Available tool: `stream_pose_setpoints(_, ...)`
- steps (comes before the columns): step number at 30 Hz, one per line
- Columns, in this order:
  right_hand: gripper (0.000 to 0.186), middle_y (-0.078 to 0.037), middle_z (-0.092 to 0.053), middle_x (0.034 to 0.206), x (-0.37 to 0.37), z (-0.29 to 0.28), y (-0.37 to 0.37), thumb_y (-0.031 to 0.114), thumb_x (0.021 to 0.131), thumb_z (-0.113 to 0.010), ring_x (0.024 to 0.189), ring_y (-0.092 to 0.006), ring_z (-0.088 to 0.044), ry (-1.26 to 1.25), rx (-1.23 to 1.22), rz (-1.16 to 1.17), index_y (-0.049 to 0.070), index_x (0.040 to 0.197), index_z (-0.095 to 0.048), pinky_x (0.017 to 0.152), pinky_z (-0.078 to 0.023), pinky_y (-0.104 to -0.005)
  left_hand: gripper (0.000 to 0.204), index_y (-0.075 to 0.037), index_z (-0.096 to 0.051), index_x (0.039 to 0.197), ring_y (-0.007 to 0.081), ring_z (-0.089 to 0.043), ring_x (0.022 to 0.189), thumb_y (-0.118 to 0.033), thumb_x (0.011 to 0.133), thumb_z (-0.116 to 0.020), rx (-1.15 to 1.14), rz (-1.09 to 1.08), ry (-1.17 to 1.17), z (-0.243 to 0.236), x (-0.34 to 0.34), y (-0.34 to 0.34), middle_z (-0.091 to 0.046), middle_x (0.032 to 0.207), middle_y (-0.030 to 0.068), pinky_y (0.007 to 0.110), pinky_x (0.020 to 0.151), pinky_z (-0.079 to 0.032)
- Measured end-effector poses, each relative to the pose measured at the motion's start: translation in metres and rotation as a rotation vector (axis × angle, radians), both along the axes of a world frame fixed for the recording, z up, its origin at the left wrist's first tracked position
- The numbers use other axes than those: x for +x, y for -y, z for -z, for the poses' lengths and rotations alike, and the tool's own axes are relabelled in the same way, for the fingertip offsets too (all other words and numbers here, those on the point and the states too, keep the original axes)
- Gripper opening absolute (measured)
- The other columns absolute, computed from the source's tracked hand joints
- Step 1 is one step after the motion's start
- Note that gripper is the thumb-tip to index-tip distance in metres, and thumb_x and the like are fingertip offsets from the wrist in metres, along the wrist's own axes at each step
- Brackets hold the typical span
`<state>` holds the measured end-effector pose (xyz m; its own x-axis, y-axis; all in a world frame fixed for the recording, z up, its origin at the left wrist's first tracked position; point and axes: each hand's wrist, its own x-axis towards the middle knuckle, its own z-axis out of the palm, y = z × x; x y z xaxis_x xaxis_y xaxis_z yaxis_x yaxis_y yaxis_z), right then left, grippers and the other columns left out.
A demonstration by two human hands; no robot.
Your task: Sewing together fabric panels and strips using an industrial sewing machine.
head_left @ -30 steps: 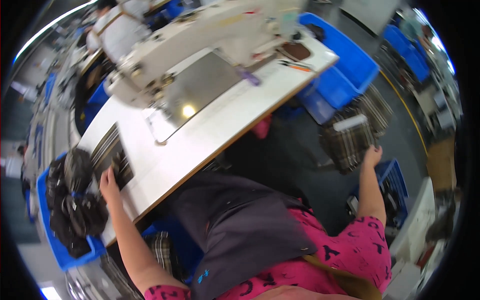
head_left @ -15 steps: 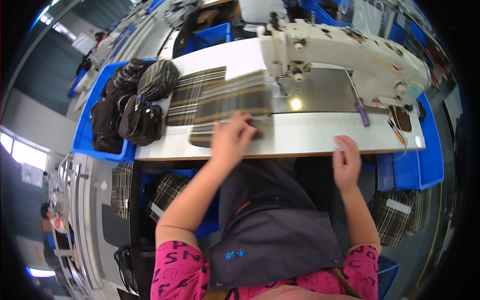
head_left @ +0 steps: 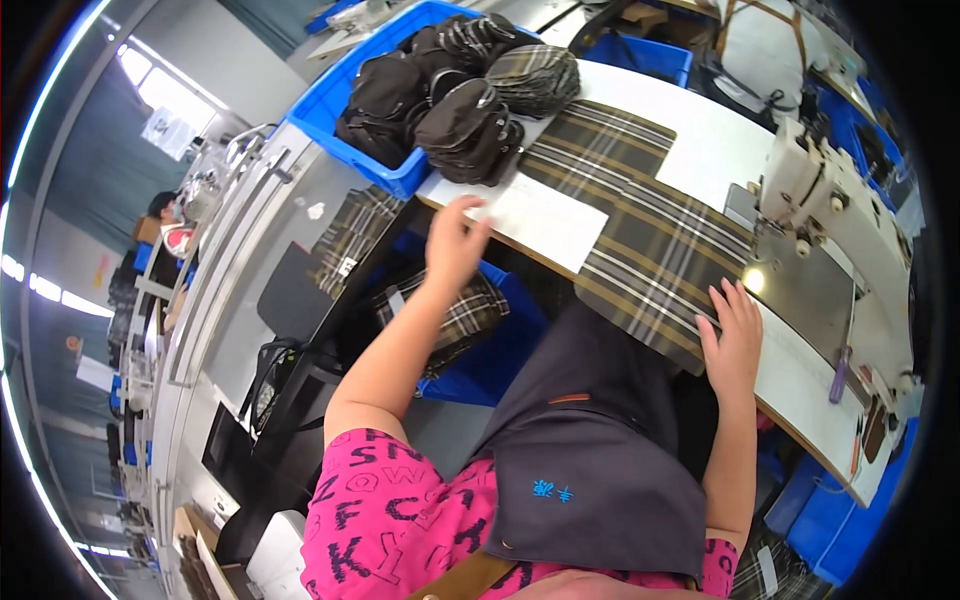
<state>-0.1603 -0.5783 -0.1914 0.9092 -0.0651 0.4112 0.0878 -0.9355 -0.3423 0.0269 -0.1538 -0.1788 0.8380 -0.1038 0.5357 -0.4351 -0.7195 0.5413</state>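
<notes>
My right hand [head_left: 735, 340] lies with fingers spread on the right edge of a plaid fabric piece [head_left: 665, 265] in brown, black and white. The front corner of this piece hangs over the table's near edge. Behind and to its left lies another plaid piece [head_left: 590, 150], partly overlapped. My left hand [head_left: 458, 240] holds nothing and hovers by the table's front edge, fingers curved and apart. It is nearest to the bundles of dark fabric [head_left: 470, 130] at the blue bin. To the right of the fabric stands a white sewing machine [head_left: 835, 190], its lamp lit.
A blue bin [head_left: 365, 165] at the left overhangs the white table [head_left: 720, 150]. A purple-handled screwdriver [head_left: 840, 375] lies by the machine. Under the table are folded plaid pieces [head_left: 470, 310] in a blue container. Another blue bin [head_left: 840, 520] stands low at the right.
The view has swung left. My left hand has let go of the plaid piece and moved toward the bin. My right hand has come onto the fabric, which now overhangs the near edge.
</notes>
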Motion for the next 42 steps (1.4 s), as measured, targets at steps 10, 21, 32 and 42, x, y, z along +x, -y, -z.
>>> stream_pose_setpoints(10, 0.044, -0.011, -0.054, 0.155, 0.001, 0.0, -0.011, 0.025, 0.102, -0.061, 0.149, -0.0329, -0.043, -0.107, -0.062, 0.055, 0.006, 0.141, -0.062, 0.125, -0.028, -0.048, 0.059, -0.005, -0.067, 0.137, 0.0355, -0.066, 0.125, -0.053, 0.104, -0.058, -0.141, -0.507, -0.41, 0.023, 0.052, -0.252, -0.071, 0.131, 0.0218, 0.042, 0.107, -0.049)
stream_pose_setpoints(21, 0.044, -0.014, -0.054, 0.155, 0.001, -0.002, -0.009, 0.025, 0.103, -0.06, 0.148, -0.0361, -0.043, -0.117, -0.128, 0.069, 0.004, 0.141, -0.061, 0.124, -0.028, -0.0497, 0.029, -0.005, -0.079, 0.098, 0.0248, -0.074, 0.084, -0.034, 0.095, -0.073, -0.229, -0.481, -0.532, 0.041, 0.045, -0.247, -0.077, 0.086, 0.0121, 0.04, 0.082, -0.055)
stream_pose_setpoints(32, 0.044, -0.013, -0.055, 0.154, -0.002, -0.004, -0.008, 0.026, 0.102, -0.061, 0.148, -0.0352, -0.044, -0.104, -0.116, 0.077, 0.005, 0.141, -0.062, 0.123, -0.03, -0.0483, 0.023, -0.007, -0.07, 0.105, 0.0364, -0.069, 0.091, -0.029, 0.105, -0.062, 0.02, -0.533, 0.414, -0.109, 0.016, -0.192, -0.073, 0.096, 0.0157, 0.044, 0.077, -0.054)
stream_pose_setpoints(42, 0.045, -0.014, -0.057, 0.152, 0.001, -0.006, -0.013, 0.027, 0.097, -0.068, 0.147, -0.0335, -0.046, -0.067, -0.016, 0.031, 0.007, 0.137, -0.064, 0.121, -0.03, -0.0555, 0.019, -0.002, -0.07, 0.106, 0.0072, -0.058, 0.082, -0.019, 0.099, -0.075, -0.338, 0.405, -0.132, -0.226, -0.029, 0.022, -0.067, 0.087, -0.0015, 0.027, 0.075, -0.049)
